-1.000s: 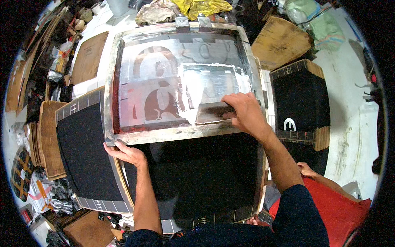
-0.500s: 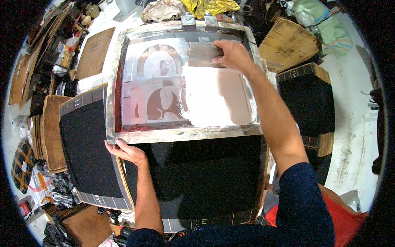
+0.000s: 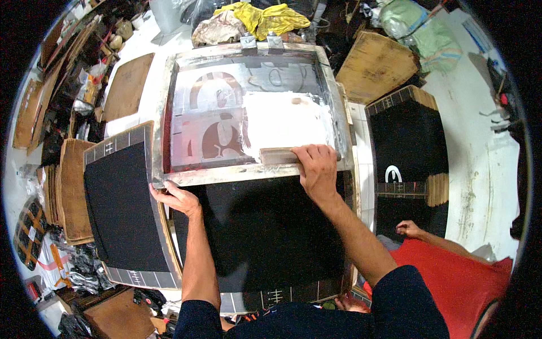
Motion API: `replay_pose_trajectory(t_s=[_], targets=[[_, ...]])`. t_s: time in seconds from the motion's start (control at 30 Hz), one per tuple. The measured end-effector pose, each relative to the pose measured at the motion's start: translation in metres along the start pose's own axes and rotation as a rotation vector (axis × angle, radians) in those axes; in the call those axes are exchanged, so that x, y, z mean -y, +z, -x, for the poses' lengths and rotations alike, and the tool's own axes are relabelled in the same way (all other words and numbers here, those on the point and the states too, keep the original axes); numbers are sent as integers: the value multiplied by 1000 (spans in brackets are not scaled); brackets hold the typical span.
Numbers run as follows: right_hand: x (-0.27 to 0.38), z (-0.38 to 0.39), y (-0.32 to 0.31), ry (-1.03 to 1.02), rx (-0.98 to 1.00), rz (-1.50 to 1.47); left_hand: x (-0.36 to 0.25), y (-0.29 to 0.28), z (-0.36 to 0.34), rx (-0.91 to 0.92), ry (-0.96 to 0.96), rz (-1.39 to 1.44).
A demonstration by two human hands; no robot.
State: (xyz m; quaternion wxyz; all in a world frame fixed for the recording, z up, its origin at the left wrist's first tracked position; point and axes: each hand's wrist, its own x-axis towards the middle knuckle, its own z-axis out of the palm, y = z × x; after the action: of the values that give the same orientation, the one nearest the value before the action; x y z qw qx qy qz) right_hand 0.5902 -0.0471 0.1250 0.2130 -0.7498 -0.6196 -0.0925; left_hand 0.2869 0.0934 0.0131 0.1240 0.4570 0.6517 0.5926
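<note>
A screen printing frame [image 3: 243, 177] lies over the far part of a black fabric-covered board [image 3: 265, 237]. My left hand [image 3: 178, 199] grips the frame's near left corner, with some fingers hidden. My right hand [image 3: 317, 169] is closed on a squeegee [image 3: 278, 156], which rests on the mesh by the frame's near edge. White ink [image 3: 285, 121] covers much of the right half of the mesh. To its left, rounded stencil shapes [image 3: 217, 138] show. Two metal clamps [image 3: 248, 44] sit at the frame's far edge.
Black-covered boards stand on the left [image 3: 121, 203] and right [image 3: 409, 141], the right one with a white print. A co-worker in a red shirt [image 3: 446, 282] is at the lower right. Yellow cloth [image 3: 271, 20] lies beyond the frame; a wooden panel [image 3: 378, 66] is at the far right.
My right hand has drawn the squeegee from the mesh's far side to its near edge. The white ink's far edge sits nearer. The co-worker shows more at the right; the view has shifted.
</note>
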Motion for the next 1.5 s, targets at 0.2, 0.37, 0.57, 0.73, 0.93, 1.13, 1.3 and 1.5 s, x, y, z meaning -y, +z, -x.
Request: replay_pose_trajectory(t_s=[0.2,0.37,0.57,0.73,0.93,1.13,1.3,1.5], targets=[[8,-42,-55,-118,-201,130,-87,-20,-54,20,-46,325],[-1,-167,-133,-280,-532,237,-186,-16,-145,147,301,205],[-1,-259,-203,4,-304,214,-52,-65,-172,370,553,-117],[-11,-292,-220,78,-129,105,144,-220,-73,824,34,-985],[-29,-312,-224,57,-195,135,219,-327,5,1029,-68,-1208],[-35,-318,-222,84,-238,194,202,-327,-9,1080,-22,-1255],[-33,-317,-226,59,-164,121,208,-315,-9,1080,553,-1303],[-39,-320,-223,69,-143,129,202,-289,-20,899,696,-1260]])
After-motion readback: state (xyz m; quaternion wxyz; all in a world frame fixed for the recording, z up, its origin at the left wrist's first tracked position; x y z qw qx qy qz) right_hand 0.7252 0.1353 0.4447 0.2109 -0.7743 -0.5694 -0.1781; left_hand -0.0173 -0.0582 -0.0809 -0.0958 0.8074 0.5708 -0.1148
